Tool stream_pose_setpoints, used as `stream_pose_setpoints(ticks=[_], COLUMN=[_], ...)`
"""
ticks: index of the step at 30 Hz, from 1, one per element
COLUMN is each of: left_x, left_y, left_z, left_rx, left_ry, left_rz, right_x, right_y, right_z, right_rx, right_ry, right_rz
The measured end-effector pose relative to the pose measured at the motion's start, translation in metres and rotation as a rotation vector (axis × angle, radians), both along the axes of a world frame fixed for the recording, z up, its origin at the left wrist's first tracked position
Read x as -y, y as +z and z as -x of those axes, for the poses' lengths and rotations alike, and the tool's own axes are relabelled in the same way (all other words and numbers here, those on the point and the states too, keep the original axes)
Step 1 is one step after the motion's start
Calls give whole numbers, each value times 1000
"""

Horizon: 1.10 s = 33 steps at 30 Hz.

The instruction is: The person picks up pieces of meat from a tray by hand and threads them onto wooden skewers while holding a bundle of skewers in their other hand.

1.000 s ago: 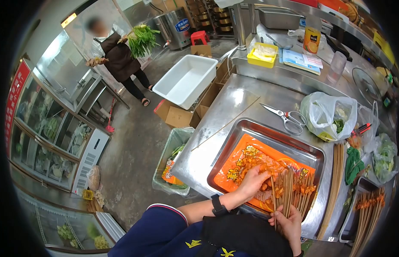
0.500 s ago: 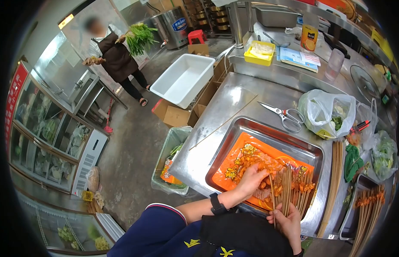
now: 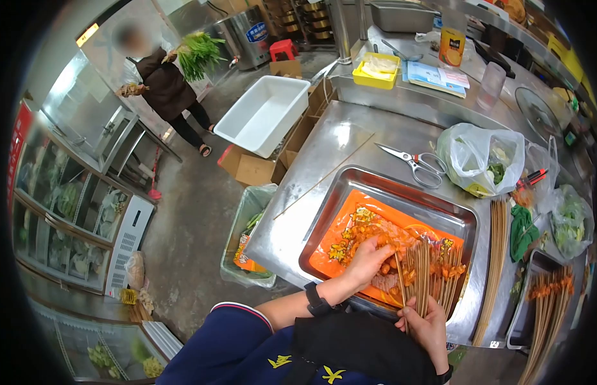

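Note:
My right hand (image 3: 428,328) is closed around the lower ends of a bunch of bamboo skewers (image 3: 421,273), with one skewer standing a little apart on the left. My left hand (image 3: 369,262), a dark band on its wrist, pinches at that skewer's upper end over the marinated meat; the piece between its fingers is mostly hidden. Orange-red meat pieces (image 3: 358,239) lie on an orange printed bag (image 3: 327,249) inside a metal tray (image 3: 464,217). Threaded skewers (image 3: 450,276) rest at the tray's right side.
Right of the tray lie bare skewers (image 3: 492,273), a green cloth (image 3: 522,232) and a smaller tray (image 3: 518,324) of loaded skewers. Scissors (image 3: 415,162) and a plastic bag of greens (image 3: 476,157) sit behind. A lined bin (image 3: 237,221) stands left. Across the room, a person (image 3: 167,83) holds green vegetables.
The whole view has shifted slightly, with the counter appearing further left. Both hands keep nearly the same places over the tray. The person across the room has turned a little.

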State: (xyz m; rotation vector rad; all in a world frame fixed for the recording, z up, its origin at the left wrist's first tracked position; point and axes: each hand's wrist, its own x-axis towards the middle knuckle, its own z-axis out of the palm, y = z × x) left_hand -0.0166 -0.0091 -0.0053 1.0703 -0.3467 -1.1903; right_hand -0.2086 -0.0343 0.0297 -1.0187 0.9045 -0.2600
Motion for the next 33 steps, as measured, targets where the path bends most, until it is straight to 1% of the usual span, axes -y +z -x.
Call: stream_pose_setpoints(ticks=[8, 9, 11, 12, 13, 15, 17, 19, 22, 24, 25, 27, 29, 30, 31, 33], left_x=[-6, -8, -12, -14, -16, -22, -23, -23, -20, -22, -24, -22, -22, -23, -23, -23], left_y=[0, -2, 4, 5, 5, -10, 9, 8, -6, -5, -6, -9, 3, 1, 1, -1], left_z=[-17, -21, -29, -33, -38, -59, -60, -64, -63, -59, -60, -62, -58, -60, -62, -66], left_rx=[62, 85, 162, 257, 353, 936, 1654, 1714, 1647, 1597, 1596, 1524, 1499, 1407, 1404, 1341], left_ry=[-73, -82, -86, -87, -90, -178, -168, -212, -262, -328, -319, -370, -381, -360, -342, -239], left_rz=[-51, -52, -80, -96, -109, -243, -255, -230, -247, -362, -395, -304, -356, -364, -389, -390], right_x=[2, 2, 4, 5, 5, 5, 5, 5, 5, 4, 5, 5, 5, 5, 5, 6], right_y=[-1, 0, 2, 5, 5, 4, 5, 4, 3, 2, 2, 6, 5, 3, 2, 2], right_z=[5, 6, 9, 9, 10, 12, 12, 13, 16, 14, 13, 11, 10, 11, 10, 10], right_rx=[41, 28, 19, -2, -14, 14, 37, 72, 91, 120, 93, 40, 14, 25, 30, 22], right_ry=[-60, -106, -80, -73, -128, -60, -87, -51, -60, -32, -43, -46, -51, -61, -34, -49], right_rz=[-15, -13, -10, -10, -7, -22, -23, -12, 6, 4, -2, 3, 19, 10, 3, 13])
